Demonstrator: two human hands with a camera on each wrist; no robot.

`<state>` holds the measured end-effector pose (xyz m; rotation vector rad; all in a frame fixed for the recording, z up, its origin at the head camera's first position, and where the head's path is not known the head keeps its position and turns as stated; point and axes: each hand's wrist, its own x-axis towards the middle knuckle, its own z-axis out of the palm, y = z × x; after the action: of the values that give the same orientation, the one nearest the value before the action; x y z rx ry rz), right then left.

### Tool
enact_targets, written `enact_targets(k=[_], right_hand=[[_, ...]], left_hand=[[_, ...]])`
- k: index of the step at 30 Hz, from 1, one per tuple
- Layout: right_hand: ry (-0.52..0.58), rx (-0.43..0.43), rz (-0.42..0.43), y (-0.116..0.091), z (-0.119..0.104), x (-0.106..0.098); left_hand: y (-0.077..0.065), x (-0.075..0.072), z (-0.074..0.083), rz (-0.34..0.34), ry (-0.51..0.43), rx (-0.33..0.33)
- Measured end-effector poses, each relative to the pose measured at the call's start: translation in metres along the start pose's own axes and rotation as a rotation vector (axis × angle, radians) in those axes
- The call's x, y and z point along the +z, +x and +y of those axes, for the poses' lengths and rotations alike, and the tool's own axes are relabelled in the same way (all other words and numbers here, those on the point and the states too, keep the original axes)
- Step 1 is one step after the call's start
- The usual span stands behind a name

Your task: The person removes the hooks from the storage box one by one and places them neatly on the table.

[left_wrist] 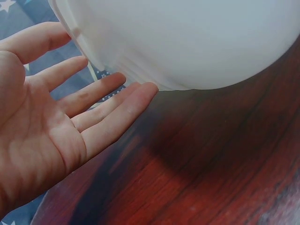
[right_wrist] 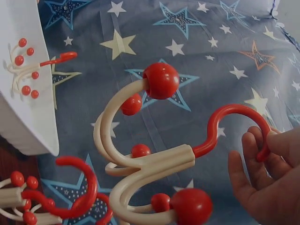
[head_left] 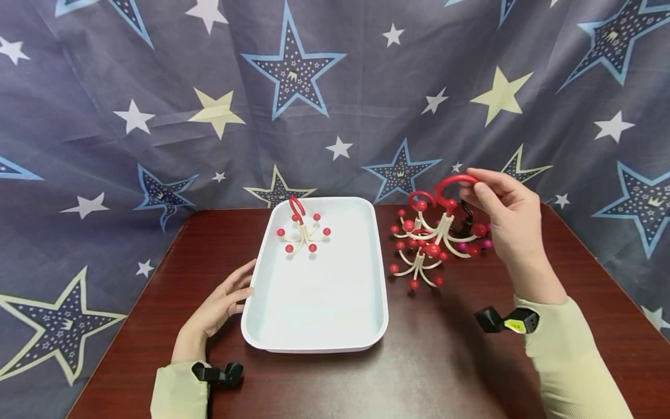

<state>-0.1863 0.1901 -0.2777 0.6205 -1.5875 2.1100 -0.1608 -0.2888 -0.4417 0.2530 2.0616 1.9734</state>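
My right hand (head_left: pixel 515 221) pinches the red hook of a multi-arm hanger (head_left: pixel 444 228) between thumb and fingers. This hanger has a cream stem and curved cream arms tipped with red balls. It is held up over the right side of the table, tilted sideways in the right wrist view. A matching hanger (head_left: pixel 302 231) stands in the far left part of a white rectangular tray (head_left: pixel 319 302). At the tray's left wall is my left hand (head_left: pixel 222 302), its fingers extended and the fingertips right at the rim. In the left wrist view its palm (left_wrist: pixel 37 136) shows bare.
More red-and-cream hangers (head_left: pixel 417 265) lie clustered right of the tray, partly behind the held one. Among them a black hook (head_left: pixel 465 224) and magenta balls (head_left: pixel 488 244) show. The dark red wooden table (head_left: pixel 419 372) ends at a star-patterned cloth (head_left: pixel 356 110) behind.
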Motion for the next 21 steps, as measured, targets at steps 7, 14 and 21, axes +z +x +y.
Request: enact_targets(k=[7, 14, 21], right_hand=[[0.021, 0.001, 0.001, -0.009, 0.002, -0.021], [-0.021, 0.04, 0.063, -0.015, 0.008, -0.036], [-0.094, 0.086, 0.122, -0.024, 0.022, -0.052]], left_hand=[[-0.001, 0.0, 0.0, -0.01, 0.002, 0.004], [-0.001, 0.0, 0.0, -0.012, 0.002, 0.018], [-0.001, 0.0, -0.001, -0.003, 0.0, 0.012]])
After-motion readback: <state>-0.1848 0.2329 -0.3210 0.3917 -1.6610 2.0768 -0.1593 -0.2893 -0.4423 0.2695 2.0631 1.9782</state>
